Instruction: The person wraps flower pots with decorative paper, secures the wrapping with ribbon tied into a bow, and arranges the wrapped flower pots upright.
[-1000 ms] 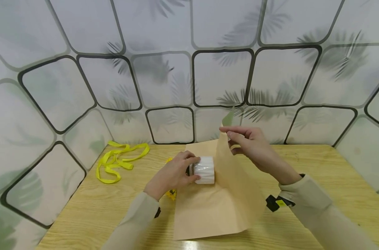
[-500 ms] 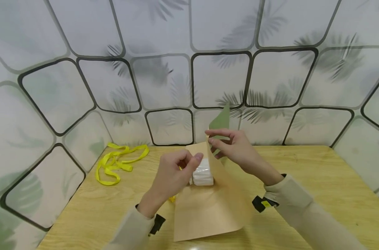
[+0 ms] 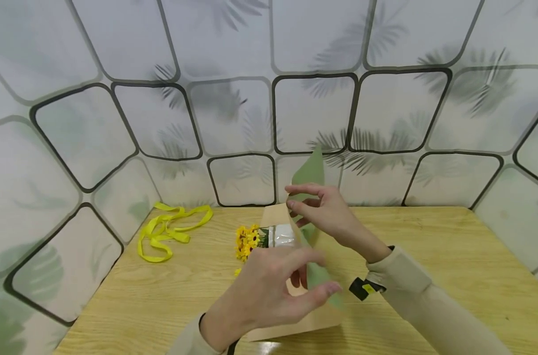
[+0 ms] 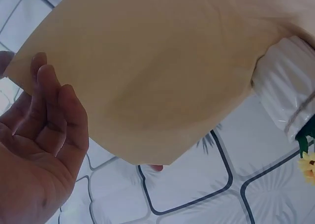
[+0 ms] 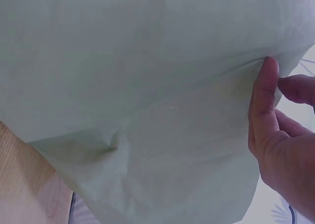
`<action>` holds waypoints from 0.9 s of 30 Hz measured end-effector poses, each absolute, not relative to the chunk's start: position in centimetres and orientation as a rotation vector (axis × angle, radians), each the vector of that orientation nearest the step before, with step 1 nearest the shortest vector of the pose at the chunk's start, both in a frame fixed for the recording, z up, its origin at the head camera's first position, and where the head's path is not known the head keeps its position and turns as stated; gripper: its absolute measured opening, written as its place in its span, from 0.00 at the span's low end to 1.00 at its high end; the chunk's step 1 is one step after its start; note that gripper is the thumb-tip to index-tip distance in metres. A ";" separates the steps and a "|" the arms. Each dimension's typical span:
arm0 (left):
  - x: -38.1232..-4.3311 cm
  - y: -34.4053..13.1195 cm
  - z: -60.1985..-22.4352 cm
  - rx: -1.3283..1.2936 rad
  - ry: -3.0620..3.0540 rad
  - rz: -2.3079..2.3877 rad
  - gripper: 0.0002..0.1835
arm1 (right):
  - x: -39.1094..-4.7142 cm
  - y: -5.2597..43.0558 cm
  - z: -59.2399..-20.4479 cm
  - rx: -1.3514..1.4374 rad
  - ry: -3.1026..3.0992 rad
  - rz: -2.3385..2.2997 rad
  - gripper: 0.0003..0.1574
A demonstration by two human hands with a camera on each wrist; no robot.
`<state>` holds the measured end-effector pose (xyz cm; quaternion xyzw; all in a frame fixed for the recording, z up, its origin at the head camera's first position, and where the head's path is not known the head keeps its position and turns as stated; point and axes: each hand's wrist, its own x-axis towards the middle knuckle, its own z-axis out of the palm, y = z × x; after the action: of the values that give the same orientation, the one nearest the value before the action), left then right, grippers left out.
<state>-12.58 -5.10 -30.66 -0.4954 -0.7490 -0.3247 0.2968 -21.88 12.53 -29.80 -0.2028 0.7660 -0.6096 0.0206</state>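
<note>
Wrapping paper (image 3: 315, 283), tan on one face and pale green on the other, lies on the wooden tabletop (image 3: 428, 276) with its right part lifted and folded over toward the middle. The right hand (image 3: 326, 212) pinches the raised edge between thumb and fingers, holding a green corner up above the bundle; in the right wrist view its fingers (image 5: 263, 101) press into the green face. The left hand (image 3: 269, 291) hovers in front of the sheet with fingers spread and relaxed; its thumb seems to touch the green fold, though the head view is blurred there, and in the left wrist view the palm (image 4: 39, 150) lies open just beside the tan face, gripping nothing. A white ribbed wrapper (image 3: 283, 235) rests on the sheet under the right hand, with small yellow flowers (image 3: 247, 241) sticking out of its left end. A yellow ribbon (image 3: 167, 229) lies loose near the far left corner of the tabletop, well apart from the sheet.
</note>
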 end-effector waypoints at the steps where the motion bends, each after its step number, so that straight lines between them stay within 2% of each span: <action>1: -12.6 -5.2 -30.7 -1.317 -1.994 -0.869 0.05 | -21.9 12.5 -29.8 -0.627 2.371 -1.896 0.24; 3: -12.7 -5.4 -30.8 -1.321 -2.004 -0.898 0.03 | -22.0 12.4 -29.9 -0.618 2.365 -1.901 0.24; 7: -13.0 -6.0 -31.2 -1.335 -2.037 -0.960 0.07 | -22.0 12.3 -29.9 -0.611 2.385 -1.881 0.24; 14: -13.7 -7.0 -32.0 -1.307 -2.121 -1.011 0.08 | -22.0 12.3 -29.9 -0.612 2.401 -1.861 0.24; 19: -14.4 -7.6 -32.8 -1.210 -2.243 -1.065 0.07 | -22.2 12.2 -29.9 -0.632 2.394 -1.857 0.26; 27: -14.8 -9.3 -34.7 -1.014 -2.491 -1.023 0.12 | -23.0 12.6 -30.8 -0.776 2.523 -1.751 0.32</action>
<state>-14.80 -9.27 -34.67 -0.3493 -0.8582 -0.3523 0.1317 -22.97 12.63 -30.81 -0.2450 0.7965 -0.5527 -0.0131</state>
